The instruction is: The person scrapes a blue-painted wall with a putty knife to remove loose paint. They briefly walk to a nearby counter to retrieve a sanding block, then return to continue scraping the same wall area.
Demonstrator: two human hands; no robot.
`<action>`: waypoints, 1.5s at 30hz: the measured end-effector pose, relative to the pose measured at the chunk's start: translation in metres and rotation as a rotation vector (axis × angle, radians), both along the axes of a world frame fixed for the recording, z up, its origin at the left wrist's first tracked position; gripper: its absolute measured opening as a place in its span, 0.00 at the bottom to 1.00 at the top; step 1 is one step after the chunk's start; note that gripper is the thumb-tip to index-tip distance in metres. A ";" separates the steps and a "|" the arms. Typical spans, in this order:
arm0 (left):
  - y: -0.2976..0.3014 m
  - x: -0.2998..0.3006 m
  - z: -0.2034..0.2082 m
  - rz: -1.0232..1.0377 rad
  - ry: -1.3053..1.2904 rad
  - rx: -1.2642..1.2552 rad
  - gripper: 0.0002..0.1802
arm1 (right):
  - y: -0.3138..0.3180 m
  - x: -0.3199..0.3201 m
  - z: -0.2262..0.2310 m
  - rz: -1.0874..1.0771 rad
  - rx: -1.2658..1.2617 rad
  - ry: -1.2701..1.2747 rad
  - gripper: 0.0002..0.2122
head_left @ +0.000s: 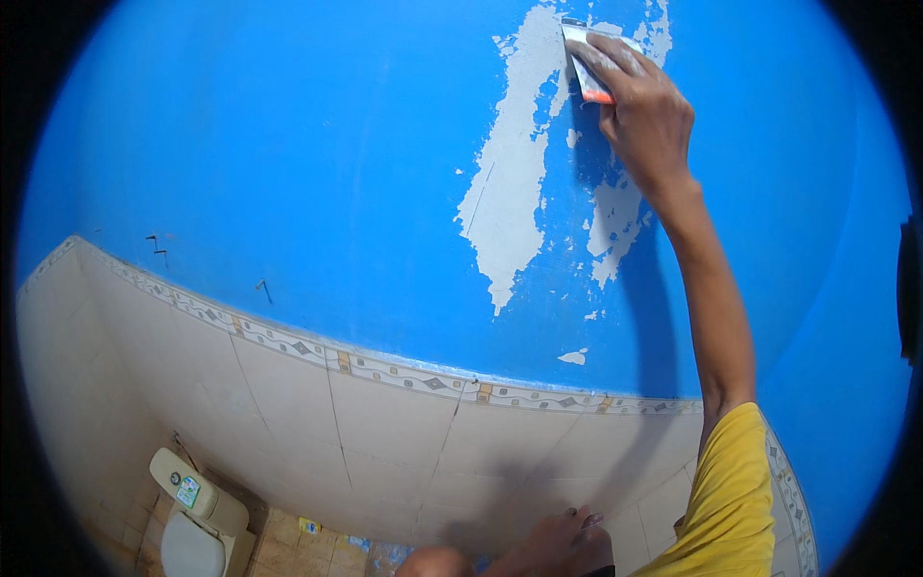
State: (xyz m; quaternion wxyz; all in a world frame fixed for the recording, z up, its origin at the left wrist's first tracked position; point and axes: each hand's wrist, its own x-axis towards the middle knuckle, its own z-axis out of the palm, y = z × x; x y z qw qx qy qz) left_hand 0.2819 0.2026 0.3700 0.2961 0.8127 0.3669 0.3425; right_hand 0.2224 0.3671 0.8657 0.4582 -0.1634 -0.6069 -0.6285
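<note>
High on the blue wall (pixel 317 144), my right hand (pixel 646 111) grips a flat scraper (pixel 598 94) with a pale face and an orange-red edge. The scraper lies against or very close to a peeled whitish patch (pixel 510 202), and the hand partly covers it. Whitish smears mark the fingers. Low in the picture, my left hand (pixel 562 540) is closed near a dark object (pixel 598 567) that is mostly cut off by the lower edge. What that object is cannot be made out.
Beige tiles (pixel 385 433) with a patterned border (pixel 433 382) cover the lower wall. A cream toilet (pixel 207 519) stands at the lower left. Two small dark hooks (pixel 262 288) stick out of the wall. Small coloured scraps (pixel 309 526) lie on the tiled floor.
</note>
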 end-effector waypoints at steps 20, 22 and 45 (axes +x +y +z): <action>-0.007 -0.009 0.025 0.062 0.003 -0.012 0.20 | -0.011 -0.004 0.013 0.035 -0.028 0.032 0.21; -0.001 -0.007 0.017 0.021 -0.009 0.021 0.19 | -0.007 -0.003 0.020 0.051 -0.051 0.046 0.21; -0.012 -0.014 0.041 0.039 0.016 -0.020 0.22 | -0.010 0.034 -0.011 -0.010 -0.075 0.104 0.22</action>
